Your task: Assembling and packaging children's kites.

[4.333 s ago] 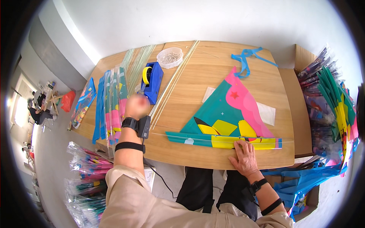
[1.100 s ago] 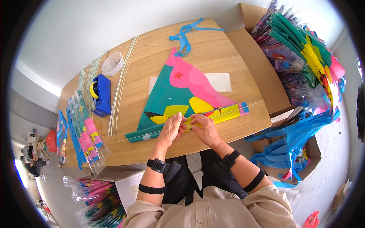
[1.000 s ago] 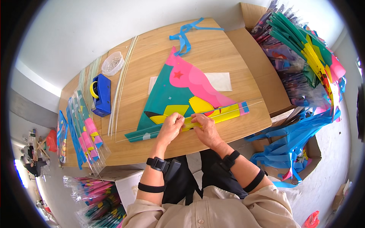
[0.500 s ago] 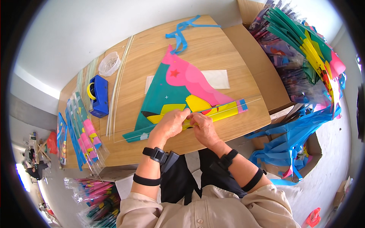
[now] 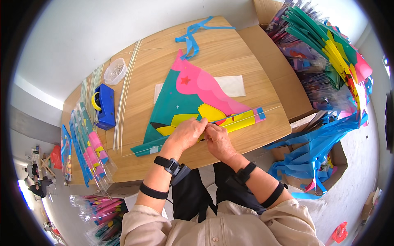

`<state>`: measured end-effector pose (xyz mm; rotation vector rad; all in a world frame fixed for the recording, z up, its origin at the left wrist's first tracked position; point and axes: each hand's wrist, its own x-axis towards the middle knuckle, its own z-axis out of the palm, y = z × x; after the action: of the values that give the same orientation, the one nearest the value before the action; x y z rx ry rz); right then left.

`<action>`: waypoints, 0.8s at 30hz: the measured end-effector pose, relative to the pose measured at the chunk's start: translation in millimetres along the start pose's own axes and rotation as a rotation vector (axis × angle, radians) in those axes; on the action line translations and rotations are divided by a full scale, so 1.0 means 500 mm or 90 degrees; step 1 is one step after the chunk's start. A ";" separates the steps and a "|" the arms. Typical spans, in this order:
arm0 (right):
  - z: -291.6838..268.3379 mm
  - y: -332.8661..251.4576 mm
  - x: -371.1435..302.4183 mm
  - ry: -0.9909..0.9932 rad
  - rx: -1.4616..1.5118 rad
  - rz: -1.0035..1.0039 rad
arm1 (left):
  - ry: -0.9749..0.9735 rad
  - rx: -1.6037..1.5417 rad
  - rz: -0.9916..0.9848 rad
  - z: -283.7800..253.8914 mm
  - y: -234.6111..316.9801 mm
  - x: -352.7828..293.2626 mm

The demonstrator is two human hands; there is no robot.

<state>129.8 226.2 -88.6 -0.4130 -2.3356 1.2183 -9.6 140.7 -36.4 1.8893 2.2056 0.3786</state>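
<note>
- The printed sheet [image 5: 166,104] lies on the wooden table [image 5: 238,49], with the left hand [image 5: 185,134] and right hand [image 5: 221,143] meeting over its folded near edge. Fingers are curled — whether they pinch anything, I cannot tell.
- A thin rod [image 5: 271,110] lies along that fold, ends jutting past it; an uneven pull could skew it or crease the sheet.
- Tape dispenser [image 5: 106,107] and tub [image 5: 115,73] stand leftward — pale wall [image 5: 135,20] behind, open carton [image 5: 276,67] at right.

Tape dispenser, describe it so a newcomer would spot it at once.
Find the wooden table and go to its left part. The tape dispenser sits between plastic-wrapped bundles and long thin rods. Unlike its neighbours, it is a chunky blue block holding a yellow roll.
</note>
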 end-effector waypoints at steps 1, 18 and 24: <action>0.005 0.008 -0.001 0.006 0.008 -0.009 | -0.018 0.002 -0.023 0.001 -0.001 0.002; -0.017 0.010 0.005 -0.030 -0.337 -0.280 | 0.254 -0.249 -0.229 0.039 -0.097 -0.055; -0.028 0.014 0.023 -0.107 -0.356 -0.376 | 0.463 0.054 -0.421 0.050 -0.192 -0.194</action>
<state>127.9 245.2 -84.4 0.2169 -2.6442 0.3287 -76.2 32.5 -92.3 1.0016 3.1599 0.9537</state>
